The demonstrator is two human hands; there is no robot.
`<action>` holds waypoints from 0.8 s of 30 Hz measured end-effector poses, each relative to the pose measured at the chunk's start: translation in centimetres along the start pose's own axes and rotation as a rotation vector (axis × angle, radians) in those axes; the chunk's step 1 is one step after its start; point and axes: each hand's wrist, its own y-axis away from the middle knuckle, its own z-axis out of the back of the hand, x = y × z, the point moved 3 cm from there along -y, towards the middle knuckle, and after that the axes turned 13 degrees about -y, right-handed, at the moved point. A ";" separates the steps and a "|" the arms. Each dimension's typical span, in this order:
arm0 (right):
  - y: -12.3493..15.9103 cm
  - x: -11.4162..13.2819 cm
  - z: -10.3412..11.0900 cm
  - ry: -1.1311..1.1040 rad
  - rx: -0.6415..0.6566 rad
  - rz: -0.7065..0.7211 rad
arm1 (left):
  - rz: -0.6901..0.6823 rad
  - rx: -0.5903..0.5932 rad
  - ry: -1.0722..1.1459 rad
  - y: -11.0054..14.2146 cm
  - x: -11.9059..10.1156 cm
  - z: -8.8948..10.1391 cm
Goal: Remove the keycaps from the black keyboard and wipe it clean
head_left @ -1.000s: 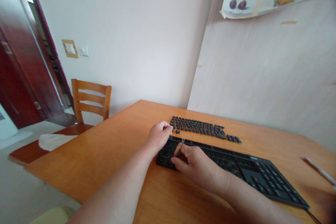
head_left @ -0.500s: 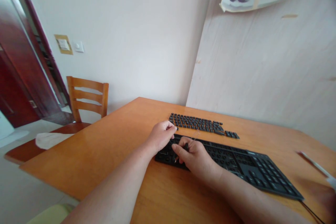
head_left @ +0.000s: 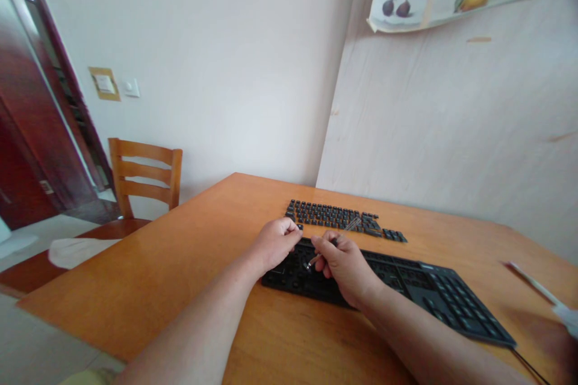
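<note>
My right hand (head_left: 347, 264) is closed around a keycap puller (head_left: 335, 242) with a dark middle and thin metal ends. One metal end points down over the left part of a black keyboard (head_left: 374, 261); wire prongs stick out past the fingers on the far side. Most of the keyboard's left and middle part is bare of keycaps, while its number pad still has them. At the keyboard's far left corner, my left hand (head_left: 276, 245) is closed in a pinch, and what it holds is hidden. A loose keycap (head_left: 300, 227) shows just beyond its fingertips.
Behind the keyboard, loose black keycaps (head_left: 332, 215) lie in keyboard-like rows on the wooden table (head_left: 198, 240). A thin white stick-like object (head_left: 533, 284) is at the right. A cable (head_left: 530, 366) leaves the keyboard's right end. A wooden chair (head_left: 147, 171) stands at the left.
My right hand has lifted slightly and shifted right, and the puller's metal end now shows over the keyboard. The left hand stays pinched near the far left corner. The view has tilted up slightly.
</note>
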 end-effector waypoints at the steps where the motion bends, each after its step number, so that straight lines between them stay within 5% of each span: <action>1: -0.1 0.1 0.2 -0.013 -0.013 0.011 | -0.002 -0.003 0.002 0.0 -0.1 0.0; 14: -0.2 1.6 0.3 0.256 -0.054 0.376 | 0.026 0.218 0.342 1.0 -1.5 -0.8; 20: -0.2 2.2 -0.1 0.436 -0.007 0.478 | 0.057 0.164 0.360 0.9 -1.1 -0.8; 24: -0.3 3.1 0.5 0.583 -0.084 0.590 | 0.047 0.114 0.378 0.7 -1.2 -0.3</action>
